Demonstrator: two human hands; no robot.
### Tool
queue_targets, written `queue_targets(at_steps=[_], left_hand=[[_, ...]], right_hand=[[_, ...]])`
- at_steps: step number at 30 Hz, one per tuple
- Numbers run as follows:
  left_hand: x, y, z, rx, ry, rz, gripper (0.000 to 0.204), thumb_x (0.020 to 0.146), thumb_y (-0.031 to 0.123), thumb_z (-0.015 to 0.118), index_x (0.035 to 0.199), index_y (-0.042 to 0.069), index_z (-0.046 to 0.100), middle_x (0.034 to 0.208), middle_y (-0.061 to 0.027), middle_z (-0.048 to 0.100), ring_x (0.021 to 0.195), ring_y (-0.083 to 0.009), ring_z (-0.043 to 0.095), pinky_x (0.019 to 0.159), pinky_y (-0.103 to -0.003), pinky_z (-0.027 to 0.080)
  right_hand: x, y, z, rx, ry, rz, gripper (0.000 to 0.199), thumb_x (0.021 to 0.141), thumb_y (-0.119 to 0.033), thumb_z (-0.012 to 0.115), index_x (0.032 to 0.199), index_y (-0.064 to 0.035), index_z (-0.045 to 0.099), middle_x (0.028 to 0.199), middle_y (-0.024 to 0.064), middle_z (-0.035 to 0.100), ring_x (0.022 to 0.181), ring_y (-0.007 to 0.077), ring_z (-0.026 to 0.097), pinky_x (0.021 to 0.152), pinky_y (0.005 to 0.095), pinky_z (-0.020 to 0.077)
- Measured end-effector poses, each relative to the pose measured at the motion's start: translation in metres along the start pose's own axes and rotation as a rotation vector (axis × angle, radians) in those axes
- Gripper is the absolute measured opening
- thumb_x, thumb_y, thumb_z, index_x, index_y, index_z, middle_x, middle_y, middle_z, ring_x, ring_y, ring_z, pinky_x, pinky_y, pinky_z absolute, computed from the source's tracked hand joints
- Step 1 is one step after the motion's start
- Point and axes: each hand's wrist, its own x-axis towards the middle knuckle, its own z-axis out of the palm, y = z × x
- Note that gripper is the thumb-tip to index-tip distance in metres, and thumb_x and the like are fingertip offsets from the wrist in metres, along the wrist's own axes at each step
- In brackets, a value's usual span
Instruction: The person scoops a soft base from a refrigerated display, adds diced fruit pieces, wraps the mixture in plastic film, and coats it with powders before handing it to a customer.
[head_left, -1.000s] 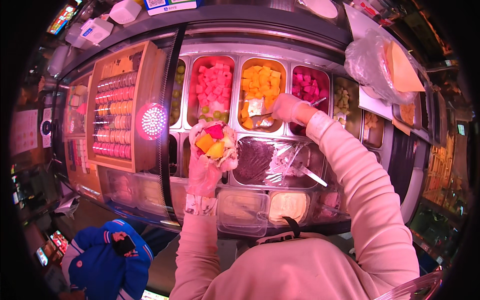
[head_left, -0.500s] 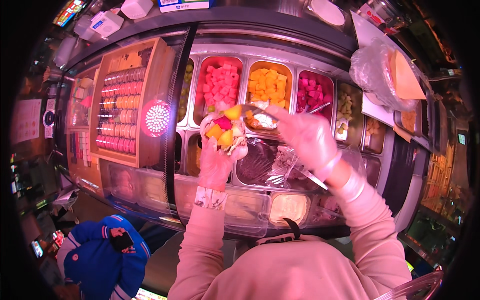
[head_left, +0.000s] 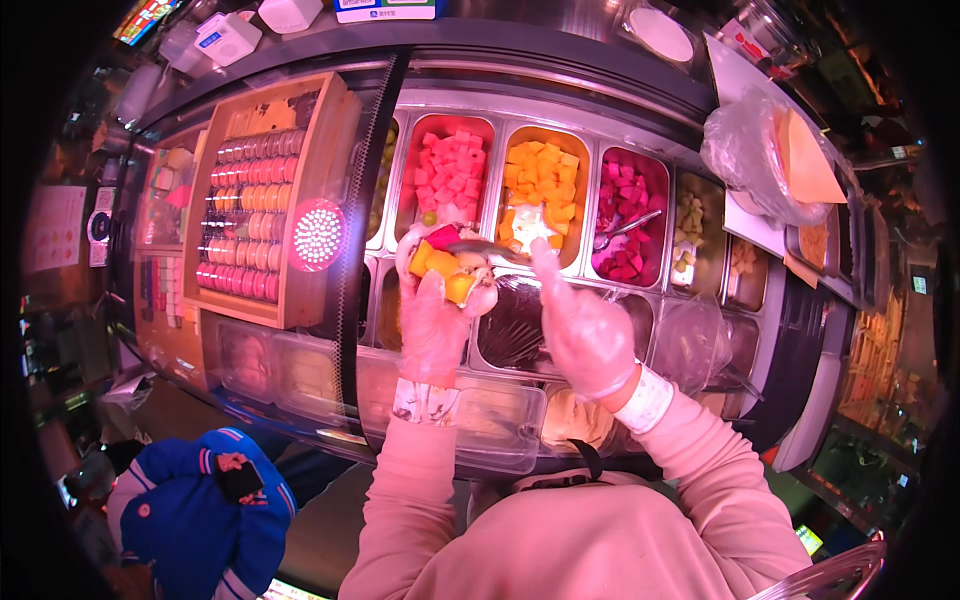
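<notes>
My gloved left hand (head_left: 432,330) is closed around a pale, bumpy, fruit-filled wrap (head_left: 484,299), held upright above the metal pans. Yellow fruit chunks (head_left: 440,263) and a magenta piece (head_left: 440,237) sit in its top; the exact kind of wrap is unclear. A metal spoon (head_left: 482,246) reaches over the fruit from the right, its tip against the filling. My gloved right hand (head_left: 590,335) grips its handle, mostly hidden by the fingers. Just beyond are pans of pink cubes (head_left: 450,165), yellow cubes (head_left: 540,170) and magenta cubes (head_left: 622,190).
A second spoon (head_left: 628,230) lies in the magenta pan. A wooden box of macarons (head_left: 245,215) stands behind glass at left. Crumpled plastic wrap (head_left: 690,335) lies right of my right hand. Lidded tubs (head_left: 490,425) line the near edge. A person in a blue jacket (head_left: 200,510) is at lower left.
My right hand has come nearer and left, turning the spoon lower over the wrap. The yellow piece at the spoon's tip now rests among the other fruit. My left hand stays almost still.
</notes>
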Motion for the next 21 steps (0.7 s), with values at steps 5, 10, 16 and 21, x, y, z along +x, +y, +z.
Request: queue_targets(at_steps=[5,10,16,21], left_hand=[[-0.012,0.03,-0.022,0.035,-0.099,-0.109,0.069,0.089,0.023,0.086,0.147,0.019,0.048,0.137,-0.018,0.059,0.118,-0.0344,0.063,0.085,-0.043,0.061],[-0.035,0.029,-0.042,-0.008,0.002,-0.153,0.076,0.087,0.033,0.087,0.147,0.013,0.045,0.134,-0.0194,0.06,0.111,-0.0336,0.066,0.079,-0.04,0.061],[-0.042,0.032,-0.047,-0.05,0.003,-0.174,0.075,0.087,0.031,0.087,0.144,0.012,0.044,0.137,-0.0176,0.058,0.116,-0.0359,0.065,0.083,-0.043,0.061],[-0.034,0.029,-0.056,-0.088,-0.003,-0.158,0.073,0.088,0.027,0.087,0.146,0.017,0.044,0.142,-0.0128,0.054,0.129,-0.0379,0.06,0.09,-0.046,0.064]], right_hand=[[0.03,0.092,0.051,0.089,-0.043,0.139,0.038,0.097,-0.014,0.057,0.132,-0.0085,0.073,0.073,0.0175,0.068,0.067,0.0359,0.07,0.061,0.0493,0.055],[0.096,0.113,0.087,-0.428,-0.565,0.099,0.016,0.085,-0.014,0.064,0.087,-0.005,0.077,0.1,0.0155,0.078,0.089,0.0364,0.074,0.082,0.048,0.0593],[0.158,0.035,0.18,-0.136,-0.538,-0.306,0.022,0.086,-0.019,0.066,0.091,-0.0017,0.08,0.102,0.0214,0.076,0.099,0.0395,0.073,0.085,0.0473,0.0586],[0.173,0.021,0.246,-0.233,-0.777,-0.083,0.033,0.093,-0.03,0.066,0.107,-0.004,0.081,0.112,0.0206,0.077,0.11,0.0338,0.074,0.095,0.0432,0.0569]])
